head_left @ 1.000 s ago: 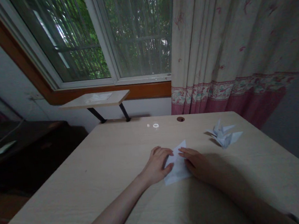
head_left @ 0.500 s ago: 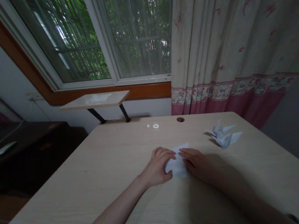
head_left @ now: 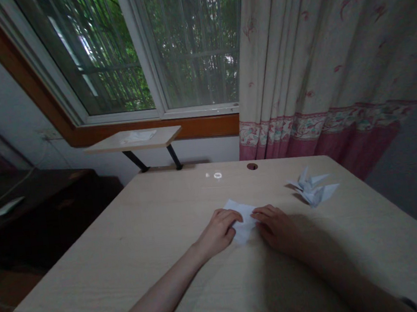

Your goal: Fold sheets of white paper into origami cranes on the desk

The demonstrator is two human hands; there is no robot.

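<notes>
A sheet of white paper [head_left: 244, 225] lies on the wooden desk [head_left: 141, 225], its side edges hidden under my fingers. My left hand [head_left: 223, 227] is closed on the paper's left side, fingers curled over the top and thumb below. At the right edge, my right hand [head_left: 273, 224] pinches the paper between bent fingers and thumb. Two folded paper cranes [head_left: 314, 192] sit close together on the desk, beyond my right hand and to its right.
A small raised shelf [head_left: 168, 136] on black legs stands at the desk's back left, with crumpled white paper [head_left: 139, 135] on it. A round cable hole [head_left: 252, 167] is near the back edge. A curtain [head_left: 315, 127] hangs behind the desk, and a dark cabinet [head_left: 47, 201] stands left.
The paper has turned: its upper corner now points up and left instead of right. My left hand has shifted slightly and its fingers have drawn closer together. The cranes have stayed put.
</notes>
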